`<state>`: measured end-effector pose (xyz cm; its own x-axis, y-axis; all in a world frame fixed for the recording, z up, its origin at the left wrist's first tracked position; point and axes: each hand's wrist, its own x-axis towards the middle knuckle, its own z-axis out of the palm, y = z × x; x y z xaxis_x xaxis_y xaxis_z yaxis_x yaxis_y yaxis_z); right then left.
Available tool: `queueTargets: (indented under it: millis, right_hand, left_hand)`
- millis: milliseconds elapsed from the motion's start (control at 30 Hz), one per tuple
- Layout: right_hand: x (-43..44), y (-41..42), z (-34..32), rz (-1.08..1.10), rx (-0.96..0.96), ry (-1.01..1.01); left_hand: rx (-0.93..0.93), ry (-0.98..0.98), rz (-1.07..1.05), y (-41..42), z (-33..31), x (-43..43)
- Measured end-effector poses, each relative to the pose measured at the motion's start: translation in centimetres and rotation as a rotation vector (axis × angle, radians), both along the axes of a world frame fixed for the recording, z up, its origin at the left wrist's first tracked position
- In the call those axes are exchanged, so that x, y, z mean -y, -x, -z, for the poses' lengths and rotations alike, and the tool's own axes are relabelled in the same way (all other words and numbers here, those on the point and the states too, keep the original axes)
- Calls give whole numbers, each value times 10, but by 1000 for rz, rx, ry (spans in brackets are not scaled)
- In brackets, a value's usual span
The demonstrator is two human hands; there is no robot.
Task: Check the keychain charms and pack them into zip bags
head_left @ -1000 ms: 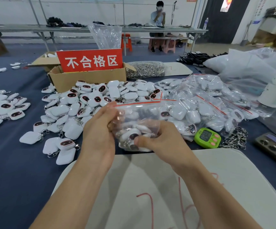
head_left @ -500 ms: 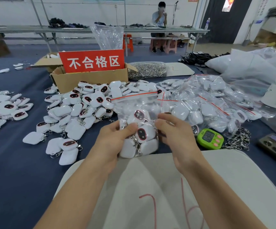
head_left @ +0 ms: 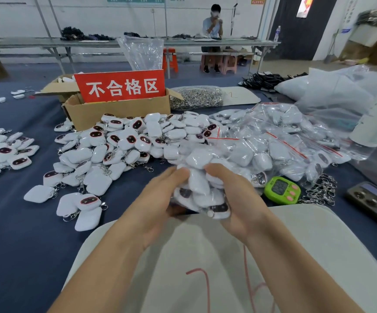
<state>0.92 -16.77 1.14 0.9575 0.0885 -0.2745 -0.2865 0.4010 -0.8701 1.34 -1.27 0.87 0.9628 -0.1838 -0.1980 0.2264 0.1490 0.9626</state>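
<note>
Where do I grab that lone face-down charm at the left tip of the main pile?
Probably best: pinch the charm across its body from above, coming in from the left. It lies flat with bare blue cloth on that side, while its ring end on the right runs into neighbouring charms.

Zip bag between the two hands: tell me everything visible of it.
The zip bag is thin clear plastic, bulging with white padded keychain charms; two show dark oval faces. The left hand grips its left side and the right hand curls round its right side, holding it at the far edge of the pale mat, in front of the loose charm pile. Its top is motion-blurred, so whether it is sealed cannot be told.
</note>
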Motion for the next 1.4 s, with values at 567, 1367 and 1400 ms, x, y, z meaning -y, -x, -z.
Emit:
queueTargets:
  millis: [567, 1367, 1400]
  right_hand:
    - [-15, 13, -8, 140, 372, 637]
    - [150, -56, -74, 675, 11, 924]
    - [143, -54, -70, 692, 81, 881]
  left_hand:
    - [518, -262, -367, 16, 5, 28]
    - [136, -255, -101, -39, -20, 99]
    - [141, -286, -133, -40, -14, 94]
